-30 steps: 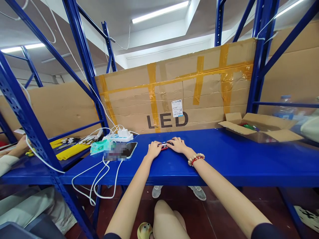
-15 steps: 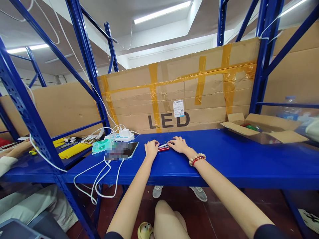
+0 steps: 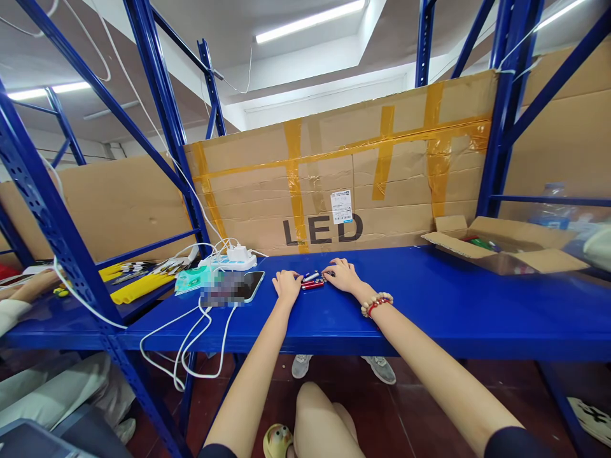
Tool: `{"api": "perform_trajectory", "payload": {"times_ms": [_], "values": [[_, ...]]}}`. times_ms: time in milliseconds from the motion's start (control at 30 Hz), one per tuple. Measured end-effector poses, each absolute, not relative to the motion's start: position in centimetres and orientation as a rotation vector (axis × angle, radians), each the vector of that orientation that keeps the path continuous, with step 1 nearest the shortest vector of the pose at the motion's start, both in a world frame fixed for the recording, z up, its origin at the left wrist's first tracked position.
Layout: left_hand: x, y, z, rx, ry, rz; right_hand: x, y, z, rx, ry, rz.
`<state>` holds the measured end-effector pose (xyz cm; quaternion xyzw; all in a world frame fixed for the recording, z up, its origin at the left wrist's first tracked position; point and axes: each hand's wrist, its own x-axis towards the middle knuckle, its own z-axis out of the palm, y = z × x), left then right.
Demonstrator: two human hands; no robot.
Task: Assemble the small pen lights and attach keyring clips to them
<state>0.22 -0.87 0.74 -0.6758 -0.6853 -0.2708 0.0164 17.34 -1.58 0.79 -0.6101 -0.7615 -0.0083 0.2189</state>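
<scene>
Several small slim tubes lie close together on the blue shelf top, between my two hands. A shiny red tube point(image 3: 312, 285) is nearest me, and a silver-and-blue tube point(image 3: 310, 277) lies just behind it; their exact kind is too small to tell. My left hand point(image 3: 287, 284) rests palm down at their left end, fingers bent and fingertips by the tubes. My right hand point(image 3: 342, 276), a beaded bracelet on its wrist, lies at their right end with fingers apart. A small dark piece point(image 3: 329, 273) shows at its fingertips, partly hidden.
Left of my hands lie a phone point(image 3: 252, 286), a green-white packet point(image 3: 191, 280), a power strip point(image 3: 238, 256) and loose white cables point(image 3: 224, 343). An open carton point(image 3: 501, 261) stands at right. A cardboard panel point(image 3: 396, 222) closes the back. A co-worker's hand point(image 3: 41, 283) shows far left.
My hands have spread slightly apart, showing more of the tubes. A dark piece now shows at my right fingertips. The tubes stay in about the same place.
</scene>
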Motion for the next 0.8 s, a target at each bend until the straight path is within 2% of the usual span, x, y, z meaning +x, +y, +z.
{"api": "perform_trajectory", "payload": {"times_ms": [367,600,800], "values": [[0.3,-1.2,0.9,-2.127,-2.146,-0.842,17.5,-1.6,0.8,-1.646,-2.117,-0.061],[0.4,-1.0,1.1,-2.060,-2.093,-1.129,17.6,-1.3,0.8,-1.565,-2.183,-0.124],[0.8,-0.1,0.7,-2.239,-1.958,-1.342,17.7,-1.2,0.7,-1.581,-2.163,-0.119]]}}
